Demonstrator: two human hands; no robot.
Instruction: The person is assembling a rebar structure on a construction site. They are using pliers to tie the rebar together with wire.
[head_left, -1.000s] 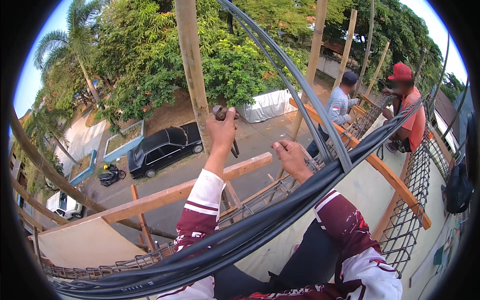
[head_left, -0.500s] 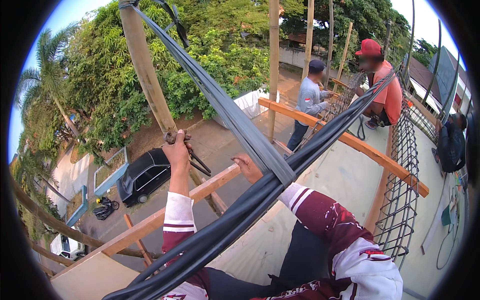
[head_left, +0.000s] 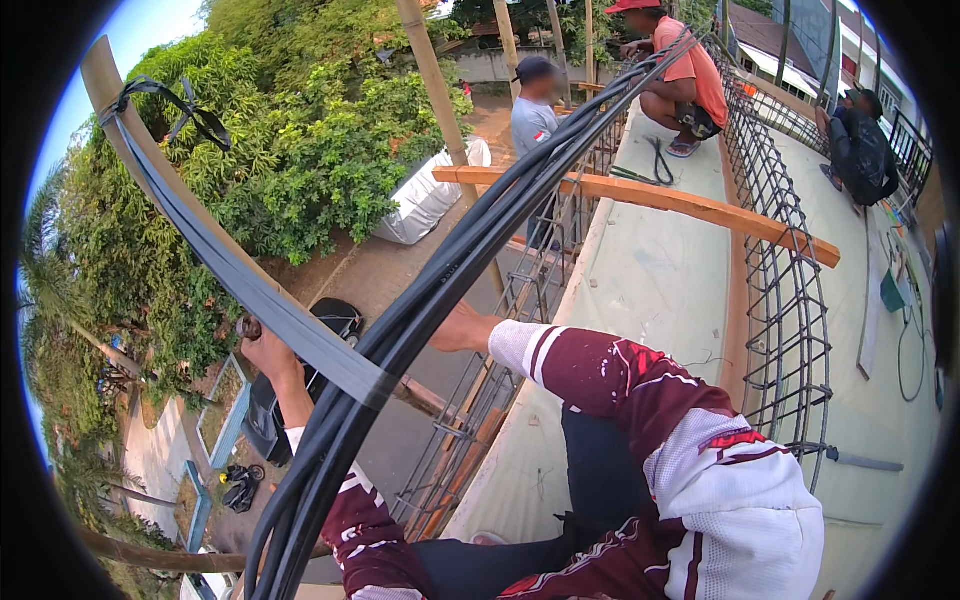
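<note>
My left hand (head_left: 272, 362) is a closed fist beyond the black cables, near the bamboo pole (head_left: 150, 150). Above the fist pokes the dark rounded metal head of what looks like pincers (head_left: 248, 327); their handles do not show now. My right hand (head_left: 455, 328) reaches out behind the cables, which hide its fingers. The thick bundle of black cables (head_left: 440, 275) slants across the view in front of both arms. A grey strap (head_left: 270, 305) runs from around the pole to the cables. Below my right forearm stands a steel rebar cage (head_left: 455, 425).
A timber beam (head_left: 680, 207) lies across the pale deck (head_left: 660, 300) and a second rebar cage (head_left: 780, 330). One person in grey (head_left: 535, 115) and one in orange (head_left: 685, 80) work ahead; another, in dark clothes (head_left: 862, 150), crouches right. Street and black car (head_left: 265, 425) lie below left.
The view has swung, so cables, deck and people appear further left or higher. My left hand sits lower and further left, its tool mostly hidden; my right hand's fingers have gone behind the cables.
</note>
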